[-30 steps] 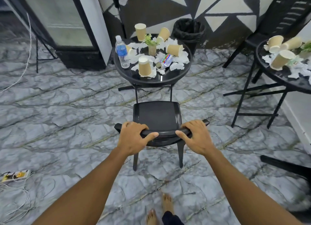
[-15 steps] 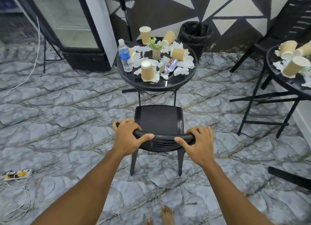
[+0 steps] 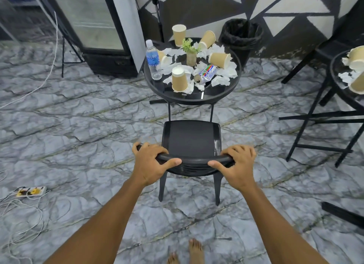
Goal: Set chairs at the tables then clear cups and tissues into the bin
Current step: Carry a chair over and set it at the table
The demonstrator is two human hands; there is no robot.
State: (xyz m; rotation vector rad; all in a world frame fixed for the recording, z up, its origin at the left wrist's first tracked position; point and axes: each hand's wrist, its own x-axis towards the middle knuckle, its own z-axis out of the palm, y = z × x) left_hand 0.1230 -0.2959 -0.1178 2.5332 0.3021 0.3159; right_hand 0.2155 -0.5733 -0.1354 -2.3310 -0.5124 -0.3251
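A black chair [image 3: 190, 139] stands on the floor facing a round black table [image 3: 189, 98]. My left hand [image 3: 150, 163] grips the left end of its curved backrest and my right hand [image 3: 235, 165] grips the right end. On the table lie several brown paper cups [image 3: 179, 82], crumpled white tissues [image 3: 220, 80], a crushed can [image 3: 205, 74], a water bottle [image 3: 152, 60] and a small potted plant [image 3: 191, 52]. A black bin [image 3: 242, 35] with a bag liner stands behind the table against the wall.
A second black table [image 3: 338, 82] with cups and tissues is at the right edge, with another chair [image 3: 323, 52] behind it. A glass-door fridge [image 3: 94, 27] stands at the back left. A power strip [image 3: 31, 191] and cables lie on the floor, left. A dark bar [image 3: 342, 214] lies low right.
The chair has moved forward with both hands on its backrest, and its seat front now sits close under the table's near edge. I have stepped closer to the table.
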